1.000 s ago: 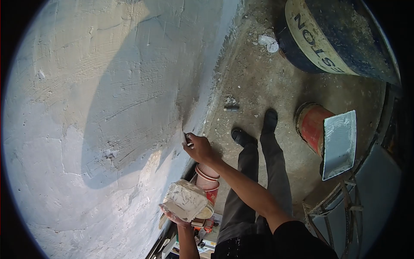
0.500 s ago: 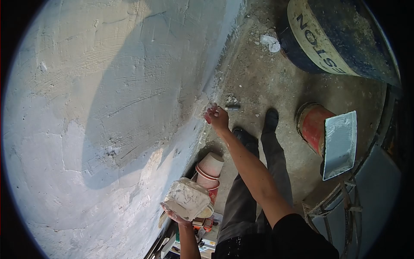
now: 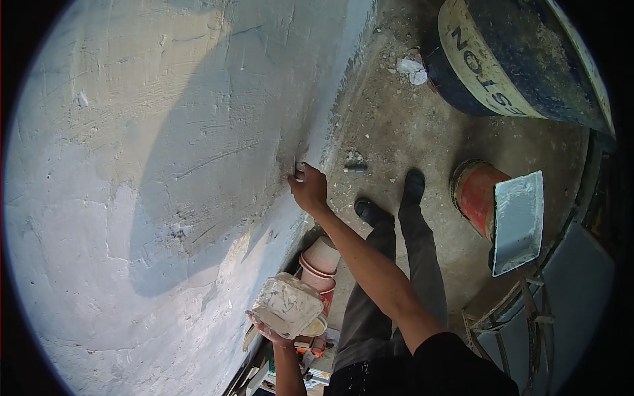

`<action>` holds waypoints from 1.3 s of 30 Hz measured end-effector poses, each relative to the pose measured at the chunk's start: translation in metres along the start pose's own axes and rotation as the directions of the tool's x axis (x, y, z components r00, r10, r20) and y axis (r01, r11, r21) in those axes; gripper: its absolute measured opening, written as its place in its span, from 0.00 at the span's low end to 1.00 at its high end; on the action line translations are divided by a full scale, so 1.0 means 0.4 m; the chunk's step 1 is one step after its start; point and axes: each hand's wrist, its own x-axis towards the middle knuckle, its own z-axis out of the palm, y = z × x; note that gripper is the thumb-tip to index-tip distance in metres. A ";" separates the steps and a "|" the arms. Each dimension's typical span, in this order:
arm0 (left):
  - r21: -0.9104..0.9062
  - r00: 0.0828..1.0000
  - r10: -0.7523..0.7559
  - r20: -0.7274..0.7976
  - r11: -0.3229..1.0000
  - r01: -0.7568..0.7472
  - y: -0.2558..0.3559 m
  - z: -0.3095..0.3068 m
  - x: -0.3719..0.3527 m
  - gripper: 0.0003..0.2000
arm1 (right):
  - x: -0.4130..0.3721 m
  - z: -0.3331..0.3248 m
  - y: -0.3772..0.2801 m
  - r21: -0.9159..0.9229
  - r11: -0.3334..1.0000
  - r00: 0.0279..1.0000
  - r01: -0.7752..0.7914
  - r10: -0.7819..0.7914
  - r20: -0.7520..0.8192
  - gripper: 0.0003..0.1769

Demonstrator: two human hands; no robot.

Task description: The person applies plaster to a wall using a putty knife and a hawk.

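Observation:
My left hand (image 3: 269,330) is closed on a whitish rectangular tub (image 3: 287,305) at the lower middle, gripping it from below and along its near side. Dried plaster smears coat the tub. Farther up, my right hand (image 3: 308,187) is close against the plastered wall (image 3: 218,145), low down near the floor. Its fingers are curled; a thin dark edge shows by the fingertips, but what they hold is too small to make out. The wall's surface is rough, with scratches and patches of grey and white.
Stacked buckets (image 3: 320,261) stand by the wall's foot beyond the tub. On the right are a red bucket (image 3: 477,198), a white-smeared tray (image 3: 518,224) and a metal stand (image 3: 528,310). A large dark drum (image 3: 489,66) is at upper right. Rubble (image 3: 354,158) lies on the floor.
My right hand has moved left onto the wall and turned, so its back now faces me. The tub in my left hand has stayed almost where it was.

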 end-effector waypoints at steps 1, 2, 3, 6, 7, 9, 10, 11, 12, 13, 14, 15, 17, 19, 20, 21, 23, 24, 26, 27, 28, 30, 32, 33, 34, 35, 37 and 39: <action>-0.038 0.999 -0.041 -0.029 0.998 0.040 0.003 0.011 0.000 0.35 | -0.007 0.011 -0.009 -0.028 0.998 0.998 0.054 -0.055 -0.020 0.11; 0.001 1.000 -0.026 0.006 1.000 0.026 0.003 0.007 0.002 0.35 | -0.015 0.014 -0.016 -0.057 0.992 0.993 0.108 -0.111 -0.038 0.10; 0.040 0.999 -0.013 0.040 0.999 0.012 0.004 -0.004 0.003 0.36 | -0.029 0.003 -0.036 -0.089 0.991 0.995 0.096 -0.097 -0.007 0.11; 0.064 0.997 -0.033 0.071 0.998 0.028 0.008 0.020 0.003 0.38 | -0.078 -0.029 -0.080 0.020 0.996 0.995 0.084 -0.085 0.048 0.12; 0.057 0.996 -0.049 0.068 0.997 0.045 0.012 0.037 0.003 0.38 | -0.095 -0.039 -0.087 0.051 0.996 0.996 0.070 -0.073 0.060 0.12; 0.052 0.994 -0.089 0.069 0.995 0.085 0.016 0.061 0.002 0.39 | -0.132 -0.066 -0.103 0.147 0.988 0.995 0.040 -0.053 0.084 0.11; 0.052 0.992 -0.108 0.070 0.993 0.105 0.018 0.067 0.003 0.39 | -0.148 -0.081 -0.110 0.196 0.980 0.995 0.025 -0.044 0.095 0.10; 0.117 0.996 -0.087 0.031 0.990 0.083 0.016 0.062 0.005 0.39 | -0.160 -0.099 -0.112 0.124 0.987 0.992 0.100 -0.108 0.060 0.09; 0.183 0.998 -0.060 -0.009 0.981 0.061 0.012 0.052 0.005 0.39 | -0.158 -0.113 -0.093 0.173 0.982 0.997 0.069 -0.075 0.025 0.09; 0.174 0.996 -0.072 -0.055 0.981 0.081 0.014 0.050 0.006 0.40 | -0.149 -0.124 -0.057 0.223 0.974 0.999 0.041 -0.040 -0.007 0.10; 0.164 0.991 -0.084 -0.101 0.981 0.100 0.016 0.047 0.006 0.40 | -0.135 -0.133 -0.021 0.272 0.962 0.999 0.014 -0.004 -0.037 0.10; 0.076 0.978 -0.144 -0.148 0.985 0.157 0.021 0.050 0.010 0.40 | -0.109 -0.136 0.028 0.341 0.939 0.993 0.035 0.006 -0.120 0.10; -0.019 0.959 -0.206 -0.196 0.978 0.207 0.023 0.058 0.010 0.40 | -0.042 -0.169 0.097 0.268 0.961 0.971 -0.059 0.118 -0.208 0.08; -0.023 0.957 -0.202 -0.208 0.979 0.202 0.019 0.064 0.010 0.41 | 0.021 -0.174 0.159 0.124 0.979 0.951 -0.160 0.187 -0.248 0.07; -0.019 0.958 -0.201 -0.203 0.979 0.202 0.017 0.059 0.011 0.41 | 0.049 -0.154 0.217 0.121 0.983 0.950 -0.139 0.167 -0.265 0.07; -0.011 0.960 -0.204 -0.191 0.979 0.205 0.015 0.050 0.009 0.41 | 0.074 -0.138 0.262 0.118 0.986 0.948 -0.119 0.148 -0.281 0.07; 0.006 0.966 -0.202 -0.159 0.979 0.206 0.008 0.032 0.007 0.41 | 0.119 -0.096 0.301 0.176 0.978 0.960 -0.117 0.156 -0.233 0.07; 0.011 0.969 -0.201 -0.144 0.979 0.204 0.005 0.024 0.008 0.41 | 0.133 -0.074 0.303 0.204 0.972 0.965 -0.116 0.159 -0.209 0.07; 0.020 0.971 -0.200 -0.133 0.979 0.204 0.003 0.010 0.007 0.41 | 0.140 -0.047 0.257 0.149 0.988 0.979 -0.033 0.062 -0.197 0.08; 0.020 0.971 -0.200 -0.128 0.979 0.205 0.003 0.003 0.006 0.41 | 0.145 -0.039 0.228 0.117 0.992 0.984 -0.037 0.057 -0.169 0.09; 0.023 0.972 -0.199 -0.124 0.979 0.203 0.004 -0.002 0.006 0.41 | 0.145 -0.035 0.193 0.084 0.996 0.989 -0.041 0.053 -0.141 0.09; 0.022 0.973 -0.199 -0.116 0.979 0.202 0.005 -0.005 0.007 0.42 | 0.113 -0.052 0.092 0.073 0.997 0.994 -0.040 0.047 -0.097 0.09; 0.019 0.973 -0.202 -0.108 0.979 0.205 0.005 -0.006 0.007 0.42 | 0.082 -0.064 0.012 0.071 0.997 0.998 -0.024 0.028 -0.060 0.09; 0.019 0.973 -0.205 -0.103 0.978 0.208 0.004 -0.006 0.008 0.42 | 0.061 -0.066 -0.032 0.049 0.998 0.997 0.031 -0.028 -0.074 0.10; 0.020 0.973 -0.210 -0.099 0.977 0.213 0.003 -0.006 0.006 0.42 | 0.047 -0.055 -0.046 0.043 0.995 0.994 0.089 -0.086 -0.071 0.10; 0.020 0.971 -0.218 -0.096 0.975 0.221 0.003 -0.005 0.005 0.42 | 0.031 -0.039 -0.058 0.047 0.991 0.990 0.123 -0.119 -0.077 0.11; 0.024 0.970 -0.228 -0.083 0.973 0.231 0.002 -0.001 0.006 0.42 | -0.004 -0.031 -0.103 0.041 0.992 0.993 0.118 -0.117 -0.025 0.11; 0.028 0.969 -0.237 -0.072 0.970 0.240 0.001 0.005 0.005 0.42 | -0.045 -0.032 -0.158 0.032 0.998 0.998 0.052 -0.053 0.044 0.13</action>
